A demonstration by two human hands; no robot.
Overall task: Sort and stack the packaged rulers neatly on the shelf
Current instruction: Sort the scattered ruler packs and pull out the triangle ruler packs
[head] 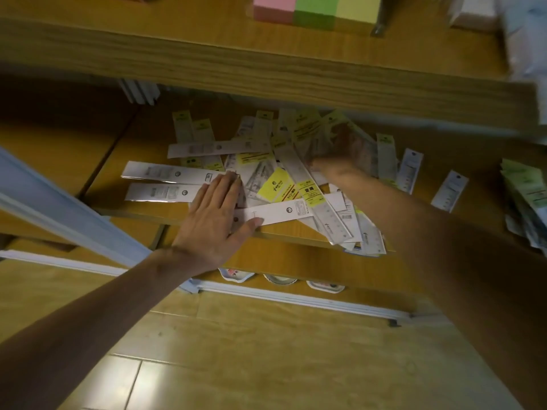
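A loose heap of packaged rulers (275, 184) lies scattered across the wooden shelf (142, 211), white sleeves and yellow-labelled ones crossing each other. My left hand (213, 220) lies flat with straight fingers on the left side of the heap, its thumb touching a long white ruler pack (284, 211) near the shelf's front edge. My right hand (346, 152) reaches deep into the back of the heap under the upper shelf; it is blurred and in shadow, so its fingers cannot be made out. Two white packs (165, 182) lie side by side at the left.
An upper shelf board (266, 72) overhangs the pile and carries pink, green and yellow blocks (313, 10). More packs (527, 196) are piled at the right end. Small patterned dishes (278, 279) sit on a lower shelf. A pale blue rail (59, 208) slants at the left.
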